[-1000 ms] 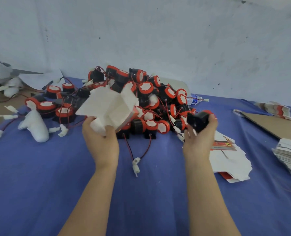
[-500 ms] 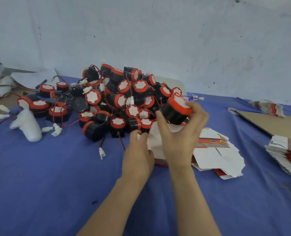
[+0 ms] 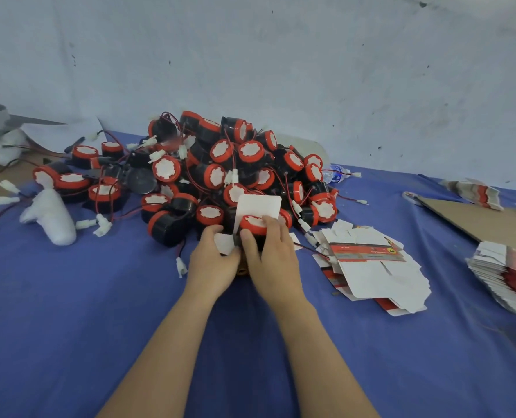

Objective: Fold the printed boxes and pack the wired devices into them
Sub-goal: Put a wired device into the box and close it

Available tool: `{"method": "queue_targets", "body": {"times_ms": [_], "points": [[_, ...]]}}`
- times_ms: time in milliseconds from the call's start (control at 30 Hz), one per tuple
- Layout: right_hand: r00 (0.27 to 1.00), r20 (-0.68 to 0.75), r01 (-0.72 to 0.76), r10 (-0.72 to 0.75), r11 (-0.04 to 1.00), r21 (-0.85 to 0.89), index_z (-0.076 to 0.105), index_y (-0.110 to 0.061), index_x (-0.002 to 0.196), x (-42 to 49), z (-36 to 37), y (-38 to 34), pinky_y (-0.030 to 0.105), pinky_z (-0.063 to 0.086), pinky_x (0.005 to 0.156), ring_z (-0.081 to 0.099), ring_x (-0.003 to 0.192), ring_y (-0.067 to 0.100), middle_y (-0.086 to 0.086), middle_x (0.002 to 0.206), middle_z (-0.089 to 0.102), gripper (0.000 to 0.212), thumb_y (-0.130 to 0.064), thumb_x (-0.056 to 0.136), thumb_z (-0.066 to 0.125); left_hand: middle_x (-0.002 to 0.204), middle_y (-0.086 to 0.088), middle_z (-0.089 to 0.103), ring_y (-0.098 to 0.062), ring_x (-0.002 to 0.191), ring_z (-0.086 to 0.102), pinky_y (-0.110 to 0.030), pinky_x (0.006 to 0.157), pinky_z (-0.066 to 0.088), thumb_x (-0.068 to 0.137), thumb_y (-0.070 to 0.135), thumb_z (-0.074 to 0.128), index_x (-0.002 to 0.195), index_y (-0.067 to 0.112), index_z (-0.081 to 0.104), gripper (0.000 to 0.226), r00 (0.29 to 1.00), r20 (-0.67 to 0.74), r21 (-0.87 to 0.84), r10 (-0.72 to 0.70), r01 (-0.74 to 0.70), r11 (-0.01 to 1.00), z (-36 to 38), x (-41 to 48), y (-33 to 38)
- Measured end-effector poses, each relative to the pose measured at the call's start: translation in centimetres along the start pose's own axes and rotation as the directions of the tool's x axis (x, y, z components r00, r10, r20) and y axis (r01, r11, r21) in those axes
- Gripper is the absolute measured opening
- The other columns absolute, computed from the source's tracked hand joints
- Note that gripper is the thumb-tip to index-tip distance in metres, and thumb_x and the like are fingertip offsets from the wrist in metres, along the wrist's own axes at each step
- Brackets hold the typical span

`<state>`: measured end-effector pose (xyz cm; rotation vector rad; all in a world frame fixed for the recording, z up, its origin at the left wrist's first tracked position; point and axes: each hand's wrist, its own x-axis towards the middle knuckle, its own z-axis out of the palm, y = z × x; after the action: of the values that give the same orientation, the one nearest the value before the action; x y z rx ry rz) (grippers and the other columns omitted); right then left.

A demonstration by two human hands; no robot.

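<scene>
The blue-covered table (image 3: 69,327) filled the view. Sprawled across its far middle was the heap of wired devices (image 3: 220,164): black bodies, red caps, thin leads ending in white plugs. Right of the heap lay a loose pile of flat printed boxes (image 3: 377,276), mostly white side up, with one red-and-grey panel showing. Well off to the right sat a fanned stack of blanks (image 3: 507,276), beside a brown cardboard sheet (image 3: 474,218). At left, a white foam lump (image 3: 50,218) lay near the heap.

Front and centre, both hands met just before the heap! The left hand (image 3: 211,260) gripped the left side of the opened box (image 3: 258,206), fingers curled, thumb on a white side flap. The right hand (image 3: 273,254) was clamped on one device (image 3: 253,223), fingers wrapped over its red cap. The device sat at the box's mouth, with the rounded lid flap upright behind it. How deep it sat could not be told, because the hands hid the box's body.
</scene>
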<state>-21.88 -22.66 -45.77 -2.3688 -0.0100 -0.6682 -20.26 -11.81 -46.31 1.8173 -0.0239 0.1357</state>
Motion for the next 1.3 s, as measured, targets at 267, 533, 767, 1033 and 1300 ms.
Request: {"method": "queue_targets", "body": {"times_ms": [267, 533, 767, 1033, 1300], "points": [[0.994, 0.108, -0.006, 0.032, 0.972, -0.234, 0.061, -0.020, 0.112, 0.1, -1.2, 0.6, 0.033, 0.033, 0.100, 0.049, 0.115, 0.016, -0.004, 0.113, 0.062, 0.031, -0.043, 0.093, 0.052, 0.101, 0.006, 0.059, -0.002, 0.077, 0.053, -0.015, 0.057, 0.036, 0.095, 0.014, 0.050, 0.141, 0.022, 0.034, 0.050, 0.993, -0.112, -0.073, -0.025, 0.016, 0.997, 0.5, -0.1, 0.1], [0.977, 0.189, -0.045, 0.104, 0.955, -0.293, 0.062, -0.031, 0.124, 0.4, -2.4, 0.7, 0.036, 0.031, 0.100, 0.039, 0.123, 0.020, -0.003, 0.125, 0.059, 0.038, -0.019, 0.095, 0.041, 0.095, 0.006, 0.057, -0.005, 0.082, 0.054, -0.016, 0.058, 0.041, 0.087, 0.025, 0.068, 0.112, 0.015, 0.047, 0.034, 0.998, -0.063, -0.082, -0.007, 0.002, 0.997, 2.0, -0.7, 0.0], [0.838, -0.441, -0.359, 0.323, 0.934, 0.003, 0.066, -0.018, 0.118, 1.3, -6.0, 2.3, 0.032, 0.035, 0.092, 0.039, 0.122, 0.028, 0.009, 0.135, 0.046, 0.029, -0.014, 0.091, 0.054, 0.105, -0.002, 0.054, -0.021, 0.096, 0.053, -0.023, 0.058, 0.039, 0.086, 0.021, 0.067, 0.117, 0.019, 0.036, 0.044, 0.993, -0.089, 0.135, 0.082, -0.069, 0.988, 1.9, -1.1, 0.4], [0.861, -0.335, -0.290, 0.382, 0.911, 0.295, 0.060, -0.018, 0.114, 1.8, -5.8, 2.3, 0.015, 0.044, 0.061, 0.056, 0.070, 0.010, -0.006, 0.076, 0.058, 0.021, -0.026, 0.094, 0.059, 0.123, -0.008, 0.055, -0.026, 0.113, 0.051, -0.030, 0.079, 0.041, 0.087, 0.021, 0.067, 0.148, 0.020, 0.021, 0.076, 0.992, 0.044, 0.224, 0.121, -0.127, 0.966, 1.0, -0.8, 0.8], [0.913, -0.205, -0.191, 0.353, 0.813, 0.550, 0.047, -0.022, 0.103, 1.1, -4.1, 1.0, 0.009, 0.047, 0.060, 0.066, 0.075, 0.005, -0.001, 0.082, 0.068, 0.019, -0.014, 0.092, 0.059, 0.134, -0.010, 0.049, -0.029, 0.120, 0.049, -0.029, 0.082, 0.040, 0.087, 0.022, 0.069, 0.150, 0.021, 0.019, 0.080, 0.993, 0.076, 0.197, 0.085, -0.099, 0.975, 0.7, -0.5, 0.6]]}}
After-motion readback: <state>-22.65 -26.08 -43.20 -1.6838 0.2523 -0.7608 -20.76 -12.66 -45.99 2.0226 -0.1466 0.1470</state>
